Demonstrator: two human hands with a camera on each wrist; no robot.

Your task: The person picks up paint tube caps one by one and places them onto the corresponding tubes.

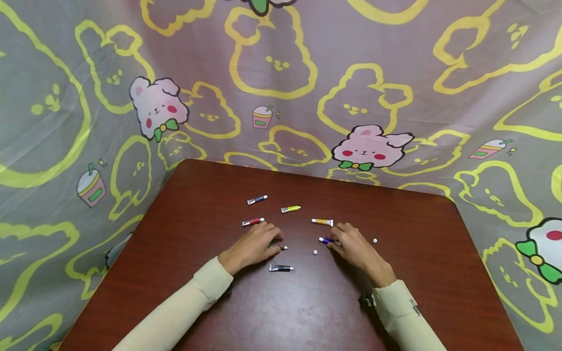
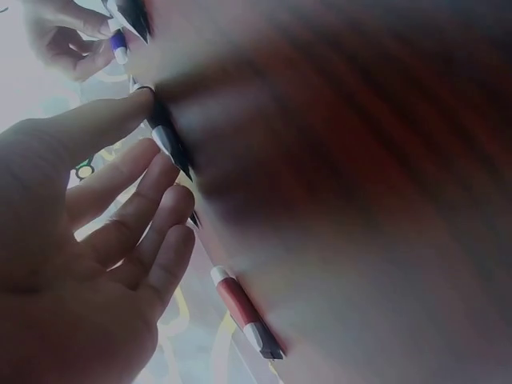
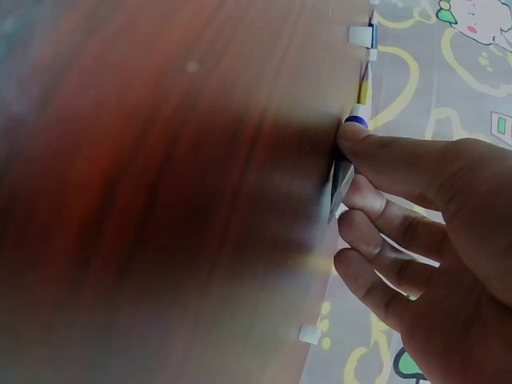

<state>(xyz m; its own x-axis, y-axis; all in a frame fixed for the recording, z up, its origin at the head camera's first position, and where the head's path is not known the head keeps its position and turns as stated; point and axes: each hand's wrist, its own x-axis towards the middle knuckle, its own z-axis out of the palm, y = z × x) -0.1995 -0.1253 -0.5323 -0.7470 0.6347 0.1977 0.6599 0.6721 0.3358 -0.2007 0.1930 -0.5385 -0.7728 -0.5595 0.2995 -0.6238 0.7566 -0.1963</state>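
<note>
My left hand (image 1: pixel 259 243) pinches a small dark paint tube (image 1: pixel 283 247) with a white cap end pointing right. In the left wrist view, the thumb and index finger lie against that dark tube (image 2: pixel 166 132), the other fingers spread loosely. My right hand (image 1: pixel 353 243) pinches a blue-violet paint tube (image 1: pixel 325 240) by its sides, its white end pointing left. In the right wrist view, thumb and fingertips hold its silver crimped part (image 3: pixel 342 180). A black paint tube (image 1: pixel 281 268) lies just nearer than the left hand, and a red one (image 1: pixel 253 222) just beyond it.
Farther back on the brown table (image 1: pixel 210 312) lie a dark blue tube (image 1: pixel 257 200), a yellow tube (image 1: pixel 291 209) and an ochre tube (image 1: pixel 322 222). One loose white cap (image 1: pixel 315 252) lies between the hands, another cap (image 1: pixel 375 240) right of the right hand. Patterned cloth (image 1: pixel 281 58) surrounds the table.
</note>
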